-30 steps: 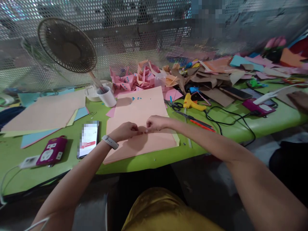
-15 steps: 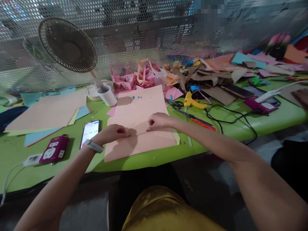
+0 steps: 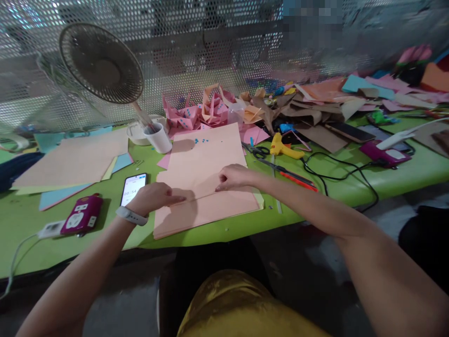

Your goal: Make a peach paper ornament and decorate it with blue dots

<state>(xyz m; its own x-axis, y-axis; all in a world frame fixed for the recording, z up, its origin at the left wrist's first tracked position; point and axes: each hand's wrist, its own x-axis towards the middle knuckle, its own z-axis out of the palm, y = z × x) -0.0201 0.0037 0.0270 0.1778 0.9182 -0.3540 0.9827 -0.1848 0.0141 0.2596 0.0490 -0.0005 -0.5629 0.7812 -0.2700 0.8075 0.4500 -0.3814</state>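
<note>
Left hand [image 3: 153, 196] and right hand [image 3: 233, 177], both part-curled, touch peach paper [image 3: 213, 208] beneath them; grip unclear.

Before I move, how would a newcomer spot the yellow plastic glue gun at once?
On the bright green table, find the central peach paper sheets. Just beyond their right edge, past the black-handled scissors, lies the yellow plastic glue gun. Its bright yellow body and pistol shape set it apart from the dark scissors.
</note>
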